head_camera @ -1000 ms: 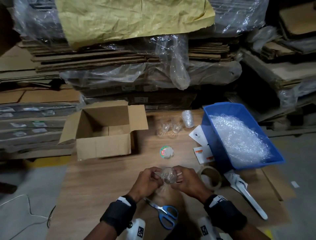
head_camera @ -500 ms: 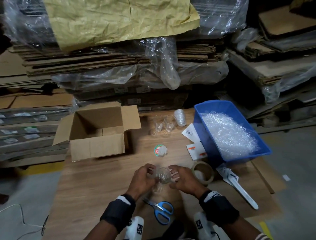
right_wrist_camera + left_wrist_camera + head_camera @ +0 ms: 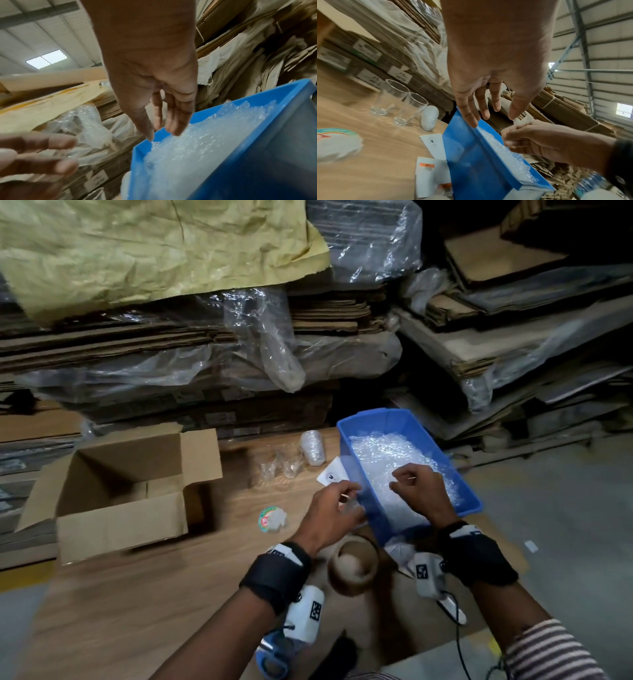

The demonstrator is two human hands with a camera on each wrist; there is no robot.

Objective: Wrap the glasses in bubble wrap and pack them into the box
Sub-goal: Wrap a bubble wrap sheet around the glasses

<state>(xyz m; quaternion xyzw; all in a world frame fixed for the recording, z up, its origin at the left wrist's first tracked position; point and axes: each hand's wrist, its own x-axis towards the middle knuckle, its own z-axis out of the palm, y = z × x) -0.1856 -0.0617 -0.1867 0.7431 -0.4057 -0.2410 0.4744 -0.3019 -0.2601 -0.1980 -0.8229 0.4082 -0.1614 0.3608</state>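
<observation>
Both hands are at the blue bin [image 3: 380, 522] on the right of the tabletop [image 3: 144, 594]. What matters for the coming move is that the bubble wrap [image 3: 387, 460] lies straight below the right hand [image 3: 419, 491]. That hand hangs over the middle of the heap with its fingertips [image 3: 176, 129] pointing down at the sheet, touching it or just short of it. From one side its fingers look fairly straight, from the other loosely curled with something pale at the thumb, so I cannot tell whether the grip has a fold of wrap.

The left hand [image 3: 334, 511] hovers at the bin's left wall, just outside the heap. Its fingers [image 3: 467, 115] are spread and relaxed and hold nothing.

By my reading the right hand is the nearer one for lifting a sheet, and the wrap would then have to travel left.

Two bare glasses [image 3: 279, 469] stand upright side by side on the tabletop, left of the bin. A wrapped glass [image 3: 312, 448] stands just beside them, against the bin's far corner. They are nearer the left hand than the right. The open cardboard box [image 3: 120, 508] sits well to their left, and none of these glasses is in it.
</observation>
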